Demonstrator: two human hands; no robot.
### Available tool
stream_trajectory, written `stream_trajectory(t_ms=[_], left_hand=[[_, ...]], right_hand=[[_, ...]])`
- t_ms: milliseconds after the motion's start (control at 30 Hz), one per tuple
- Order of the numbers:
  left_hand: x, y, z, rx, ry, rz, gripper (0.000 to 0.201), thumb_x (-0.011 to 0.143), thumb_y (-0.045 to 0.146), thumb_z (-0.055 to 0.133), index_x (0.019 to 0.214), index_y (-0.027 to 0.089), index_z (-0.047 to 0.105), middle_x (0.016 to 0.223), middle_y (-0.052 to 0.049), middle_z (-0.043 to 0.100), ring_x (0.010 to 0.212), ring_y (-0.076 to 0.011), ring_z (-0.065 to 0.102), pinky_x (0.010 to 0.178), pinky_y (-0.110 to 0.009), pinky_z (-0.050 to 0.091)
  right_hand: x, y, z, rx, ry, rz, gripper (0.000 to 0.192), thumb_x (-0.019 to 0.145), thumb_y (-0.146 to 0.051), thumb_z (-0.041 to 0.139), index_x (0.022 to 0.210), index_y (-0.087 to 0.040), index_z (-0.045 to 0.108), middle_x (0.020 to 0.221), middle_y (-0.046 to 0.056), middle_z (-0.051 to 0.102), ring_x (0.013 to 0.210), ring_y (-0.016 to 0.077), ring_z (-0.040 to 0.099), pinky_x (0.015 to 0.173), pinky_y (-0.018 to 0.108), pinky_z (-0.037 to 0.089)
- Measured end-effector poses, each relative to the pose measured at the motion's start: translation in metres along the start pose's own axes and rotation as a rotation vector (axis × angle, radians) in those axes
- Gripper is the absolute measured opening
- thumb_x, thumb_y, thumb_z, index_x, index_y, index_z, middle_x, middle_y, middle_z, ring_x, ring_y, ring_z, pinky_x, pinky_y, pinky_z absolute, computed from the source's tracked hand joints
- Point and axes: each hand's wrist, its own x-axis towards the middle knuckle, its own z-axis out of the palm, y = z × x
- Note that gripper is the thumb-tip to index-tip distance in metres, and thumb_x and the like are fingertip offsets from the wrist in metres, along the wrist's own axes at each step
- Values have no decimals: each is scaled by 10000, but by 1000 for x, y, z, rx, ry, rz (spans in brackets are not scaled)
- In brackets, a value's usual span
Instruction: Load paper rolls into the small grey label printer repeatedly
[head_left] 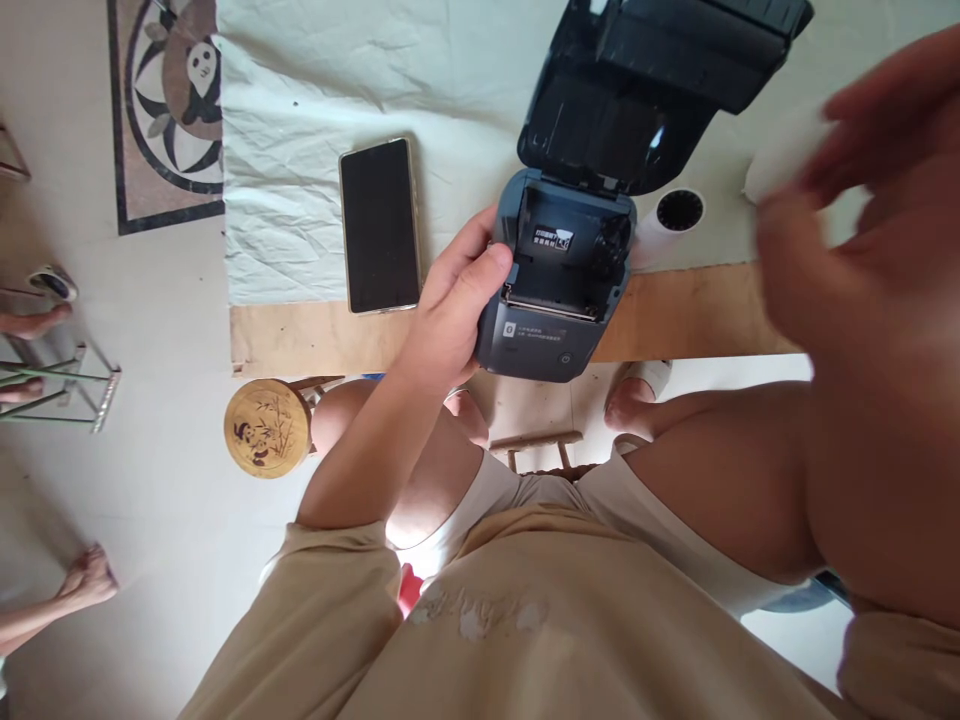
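Your left hand (461,295) pinches the left side of the dark printer (559,265), over the tabletop's (315,330) near edge. Your right hand (877,220) is a blur by a white roll (781,160); I can't tell if it grips it. If your left hand slips, the printer could fall on the floor (172,300). It runs long-ways from you, leaning right, its open lid (611,135) pointing toward the far side.
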Motion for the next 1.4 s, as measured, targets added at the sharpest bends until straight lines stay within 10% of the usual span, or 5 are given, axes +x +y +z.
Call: stream_trajectory(t_ms=[100, 267, 600, 1400], left_hand=[[0, 1, 0, 6, 11, -3, 370, 848, 470, 530, 1094, 196, 564, 1062, -38, 627, 1266, -224, 509, 677, -180, 524], [0, 1, 0, -7, 6, -7, 350, 842, 463, 541, 1065, 196, 576, 1105, -35, 626, 1250, -222, 517, 765, -216, 539], [-1, -2, 0, -26, 20, 2, 407, 851, 457, 526, 1158, 190, 541, 991, -24, 626, 1104, -194, 610, 686, -195, 510], [-1, 1, 2, -24, 27, -18, 392, 852, 453, 530, 1144, 192, 548, 976, -27, 626, 1090, -203, 618, 652, -202, 509]], right_hand=[[1, -3, 19, -242, -192, -242, 457, 723, -285, 615, 1153, -172, 508, 1083, 102, 494, 936, 156, 508, 756, 308, 437], [9, 1, 34, -333, -245, -183, 357, 779, -251, 567, 1131, -219, 522, 1064, 94, 507, 1026, 176, 484, 885, 380, 445], [5, -11, 26, 706, -287, 387, 368, 695, -121, 519, 1051, -212, 547, 849, 18, 547, 694, 95, 563, 574, 245, 451], [12, -20, 32, 872, -248, 632, 362, 649, -182, 558, 1010, -170, 578, 1008, 90, 568, 855, 186, 599, 662, 342, 513]])
